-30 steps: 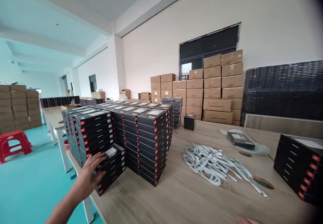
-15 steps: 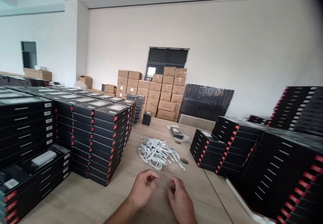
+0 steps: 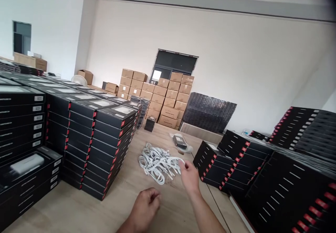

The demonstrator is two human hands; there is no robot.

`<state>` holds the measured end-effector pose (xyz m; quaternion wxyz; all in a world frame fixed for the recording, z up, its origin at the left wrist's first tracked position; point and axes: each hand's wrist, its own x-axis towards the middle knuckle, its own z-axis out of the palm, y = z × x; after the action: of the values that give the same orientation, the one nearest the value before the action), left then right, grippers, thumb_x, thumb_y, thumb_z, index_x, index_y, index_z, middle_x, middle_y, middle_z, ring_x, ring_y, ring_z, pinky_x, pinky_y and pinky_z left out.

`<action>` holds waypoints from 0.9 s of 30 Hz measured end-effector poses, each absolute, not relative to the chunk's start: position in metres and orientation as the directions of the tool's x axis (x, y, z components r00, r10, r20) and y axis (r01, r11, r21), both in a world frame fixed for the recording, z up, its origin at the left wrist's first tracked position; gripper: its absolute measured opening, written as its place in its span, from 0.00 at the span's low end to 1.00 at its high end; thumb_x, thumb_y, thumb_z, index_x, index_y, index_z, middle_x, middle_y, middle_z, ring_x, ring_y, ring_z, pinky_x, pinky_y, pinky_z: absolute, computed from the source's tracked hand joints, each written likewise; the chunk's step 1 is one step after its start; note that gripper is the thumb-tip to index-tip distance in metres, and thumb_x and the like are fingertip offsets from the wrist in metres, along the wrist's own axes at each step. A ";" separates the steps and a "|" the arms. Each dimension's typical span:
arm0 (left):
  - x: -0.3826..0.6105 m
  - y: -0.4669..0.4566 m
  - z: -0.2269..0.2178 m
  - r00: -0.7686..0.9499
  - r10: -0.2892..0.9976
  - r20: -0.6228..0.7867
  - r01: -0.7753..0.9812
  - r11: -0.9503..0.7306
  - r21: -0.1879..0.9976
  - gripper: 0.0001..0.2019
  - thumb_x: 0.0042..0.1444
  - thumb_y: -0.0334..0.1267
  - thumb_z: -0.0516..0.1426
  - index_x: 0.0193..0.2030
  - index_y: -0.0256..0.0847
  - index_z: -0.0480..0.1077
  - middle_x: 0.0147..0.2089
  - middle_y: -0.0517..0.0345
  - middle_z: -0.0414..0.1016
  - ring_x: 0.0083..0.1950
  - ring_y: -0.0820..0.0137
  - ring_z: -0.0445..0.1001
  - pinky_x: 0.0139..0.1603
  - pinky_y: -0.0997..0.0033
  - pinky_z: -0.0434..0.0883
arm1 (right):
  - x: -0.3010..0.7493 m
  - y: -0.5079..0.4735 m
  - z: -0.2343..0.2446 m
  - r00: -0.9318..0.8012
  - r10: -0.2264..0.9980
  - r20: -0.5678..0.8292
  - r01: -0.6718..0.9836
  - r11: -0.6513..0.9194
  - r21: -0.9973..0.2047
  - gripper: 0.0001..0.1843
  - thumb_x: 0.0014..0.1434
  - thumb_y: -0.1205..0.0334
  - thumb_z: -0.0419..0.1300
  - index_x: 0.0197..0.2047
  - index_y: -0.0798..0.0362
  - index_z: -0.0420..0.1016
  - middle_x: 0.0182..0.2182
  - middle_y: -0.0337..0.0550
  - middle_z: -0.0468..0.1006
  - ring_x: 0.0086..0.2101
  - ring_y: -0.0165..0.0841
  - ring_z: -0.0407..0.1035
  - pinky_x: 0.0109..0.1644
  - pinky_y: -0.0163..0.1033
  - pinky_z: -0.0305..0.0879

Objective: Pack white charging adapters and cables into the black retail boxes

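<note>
A tangled heap of white cables (image 3: 154, 163) lies on the wooden table (image 3: 118, 191) in front of me. My right hand (image 3: 189, 177) is at the heap's right edge, its thumb and fingers pinched on a white cable that loops up from the heap. Nearer to me, my left hand (image 3: 147, 205) hovers over the bare wood, its fingers curled in and nothing visible in them. Beyond the cables, a small dark box (image 3: 180, 141) rests on a clear plastic bag.
Tall stacks of black boxes (image 3: 112, 149) rise on the left, more black boxes (image 3: 278, 187) on the right. A white block (image 3: 27, 164) sits on the low stack at left. Brown cartons (image 3: 157, 96) and stacked black trays (image 3: 210, 112) stand towards the back wall.
My right hand has reached forward to the heap and taken hold of a cable. My left hand has come back slightly towards me. The view has tilted.
</note>
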<state>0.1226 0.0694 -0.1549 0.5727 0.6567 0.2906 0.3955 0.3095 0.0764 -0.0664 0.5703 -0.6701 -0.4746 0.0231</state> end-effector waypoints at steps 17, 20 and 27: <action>0.108 0.040 -0.125 0.834 0.548 -0.064 -0.141 0.325 0.935 0.14 0.47 0.46 0.60 0.31 0.34 0.72 0.23 0.54 0.75 0.19 0.68 0.72 0.15 0.77 0.55 | 0.244 -0.028 -0.098 0.269 0.944 0.193 0.241 0.128 -0.962 0.23 0.53 0.40 0.64 0.38 0.52 0.81 0.30 0.42 0.78 0.24 0.32 0.68 0.25 0.35 0.63; 0.107 0.039 -0.123 0.854 0.516 -0.074 -0.131 0.350 0.927 0.13 0.46 0.42 0.62 0.35 0.35 0.72 0.25 0.56 0.76 0.20 0.74 0.71 0.16 0.79 0.54 | 0.242 -0.029 -0.102 0.276 0.947 0.162 0.132 0.129 -0.983 0.21 0.55 0.43 0.63 0.40 0.53 0.82 0.27 0.40 0.77 0.21 0.30 0.65 0.24 0.35 0.62; 0.106 0.042 -0.123 0.826 0.545 -0.144 -0.122 0.421 0.899 0.18 0.48 0.47 0.59 0.40 0.35 0.71 0.25 0.55 0.78 0.19 0.75 0.70 0.17 0.79 0.53 | 0.251 -0.026 -0.109 0.531 0.761 0.374 0.259 0.275 -0.926 0.17 0.52 0.51 0.67 0.40 0.52 0.82 0.35 0.45 0.81 0.35 0.38 0.72 0.39 0.41 0.70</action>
<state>0.1061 0.0422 -0.1232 0.8156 0.4976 0.2129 0.2045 0.2513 -0.0261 -0.1088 0.6623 -0.5715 -0.4459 0.1895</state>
